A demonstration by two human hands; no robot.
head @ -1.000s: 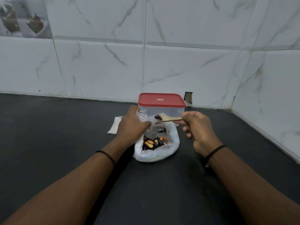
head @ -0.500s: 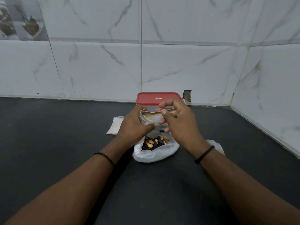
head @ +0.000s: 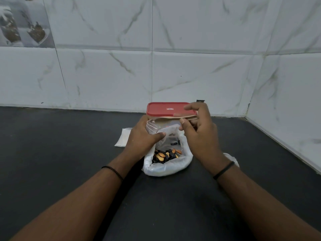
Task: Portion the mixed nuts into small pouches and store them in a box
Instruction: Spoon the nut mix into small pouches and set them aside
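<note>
A white plastic bag [head: 166,166] of mixed nuts [head: 165,156] lies open on the black counter. Just above it my left hand [head: 141,139] pinches a small clear pouch [head: 160,133] by its mouth; a few dark pieces show inside it. My right hand [head: 199,134] holds a wooden spoon [head: 171,120] level over the pouch, thumb and fingers curled round its handle. Behind both stands a clear box with a red lid [head: 168,109], closed.
A stack of flat empty pouches [head: 122,139] lies left of my left hand. More white plastic [head: 231,158] shows behind my right wrist. Tiled walls close the counter at the back and right, meeting in a corner [head: 247,115].
My right hand has swung the spoon from the right of the pouch to above its mouth, then lifted slightly. My left hand keeps its hold on the pouch.
</note>
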